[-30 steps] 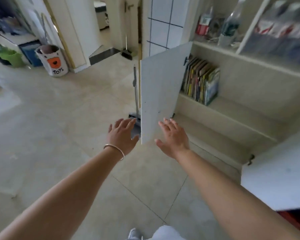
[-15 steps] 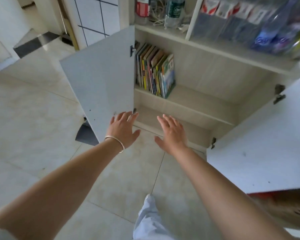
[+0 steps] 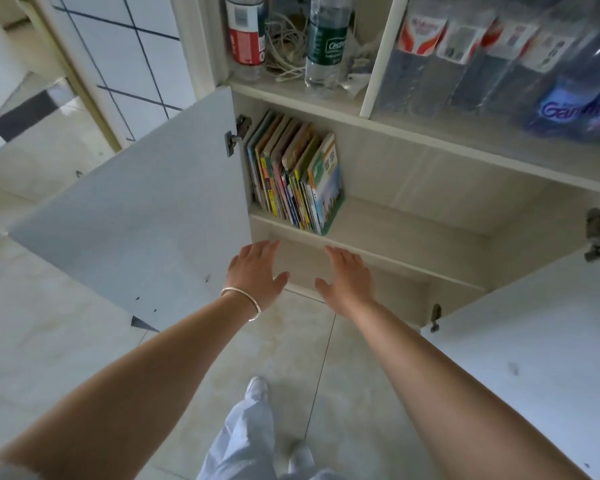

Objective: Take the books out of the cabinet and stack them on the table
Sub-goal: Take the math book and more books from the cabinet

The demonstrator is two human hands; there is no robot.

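1. Both hands now sit closer to the cabinet [image 3: 413, 174] than before, at centre frame.
2. Left hand [image 3: 255, 271] and right hand [image 3: 347, 275]: fingers straight, spread, holding nothing.
3. Books [image 3: 291, 174] stand upright on the middle shelf, above the hands, untouched.
4. Left door [image 3: 136, 216] open beside left hand; bottles [image 3: 326, 39] upper shelf.

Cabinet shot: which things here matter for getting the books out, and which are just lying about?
For the job: books, cabinet, left hand, right hand.
Lying about: red-label bottle, green-label bottle, cables.
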